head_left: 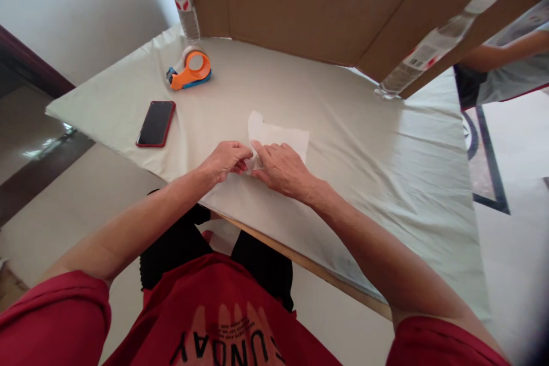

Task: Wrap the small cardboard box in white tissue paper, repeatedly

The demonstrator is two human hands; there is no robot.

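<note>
A thin white sheet of tissue or paper [289, 138] lies on the pale cloth near the table's front edge, its upper left corner raised. My left hand [231, 159] is closed at the sheet's lower left, fingers pinched on its edge. Over the left part of the sheet is my right hand [281, 168], its fingers bent and pressed together on the white material. The two hands almost touch. Under the fingers, part of the sheet is hidden.
A phone with a red edge [156, 124] lies at the left, below an orange tape dispenser [193, 71]. Water bottles stand at the back left [184, 3] and right [424, 54], before a large cardboard panel [300, 6]. Another person's arm [514, 48] shows at the far right.
</note>
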